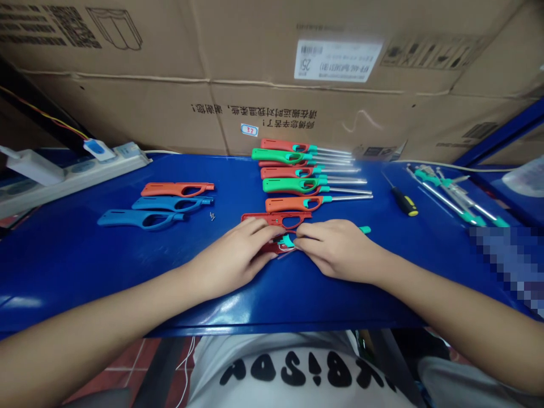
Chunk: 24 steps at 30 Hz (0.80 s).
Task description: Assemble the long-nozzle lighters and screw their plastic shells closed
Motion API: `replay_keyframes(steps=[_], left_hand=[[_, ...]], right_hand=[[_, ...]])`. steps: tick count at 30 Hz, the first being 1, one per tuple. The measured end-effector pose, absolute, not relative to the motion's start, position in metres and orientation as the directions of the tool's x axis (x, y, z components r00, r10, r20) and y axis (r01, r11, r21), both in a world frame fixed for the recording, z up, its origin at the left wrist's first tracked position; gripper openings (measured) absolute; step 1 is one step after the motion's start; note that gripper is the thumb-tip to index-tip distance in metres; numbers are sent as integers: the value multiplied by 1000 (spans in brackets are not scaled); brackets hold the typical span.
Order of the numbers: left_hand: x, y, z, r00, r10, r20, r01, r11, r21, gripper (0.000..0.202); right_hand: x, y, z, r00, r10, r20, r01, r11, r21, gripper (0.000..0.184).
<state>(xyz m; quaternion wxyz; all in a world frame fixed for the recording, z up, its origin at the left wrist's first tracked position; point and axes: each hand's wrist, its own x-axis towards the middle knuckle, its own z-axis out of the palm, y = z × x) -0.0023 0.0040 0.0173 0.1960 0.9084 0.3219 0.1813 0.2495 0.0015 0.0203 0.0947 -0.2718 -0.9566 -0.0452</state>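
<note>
Between my hands is an opened red lighter housing [272,247], with a teal trigger [287,242] and white wires showing in it. My left hand [240,252] is closed on its left end, fingers and thumb on opposite sides. My right hand [335,249] is closed in a pinch at the trigger's right side; its fingertips hide what they grip. A teal tip [364,229] shows beyond my right hand. Just behind lies another red housing half [278,217]. Farther back, several long-necked gas lighters [293,203] in orange, red and green lie in a row, metal tubes to the right.
Orange [176,189] and blue housings [140,219] lie on the left, near some tiny screws [212,216]. A screwdriver [403,201] and several metal tubes with teal parts [450,195] lie right. A power strip [80,178] stands far left. A cardboard box [170,85] backs the blue table [204,314].
</note>
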Motion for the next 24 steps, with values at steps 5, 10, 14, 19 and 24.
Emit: replay_keyframes(steps=[5,10,14,19,24], left_hand=[[-3,-1,15,793,593,137,553,-796,245,41],[-6,-6,7,825,549,137,548,-835,49,44],[-7,-7,1,825,546,145,552,-834,1,49],[-9,-6,-1,826,537,173,541,-841,23,52],[-7,-4,-1,817,533,223,530,-844,74,52]], right_hand=[[248,-2,25,-839,513,180,533,841,86,27],[248,0,25,-840,524,141,535,843,55,31],[250,3,25,-821,562,103,565,825,3,30],[253,4,29,-831,544,118,543,839,-40,29],[256,7,28,-853,509,115,509,860,-32,30]])
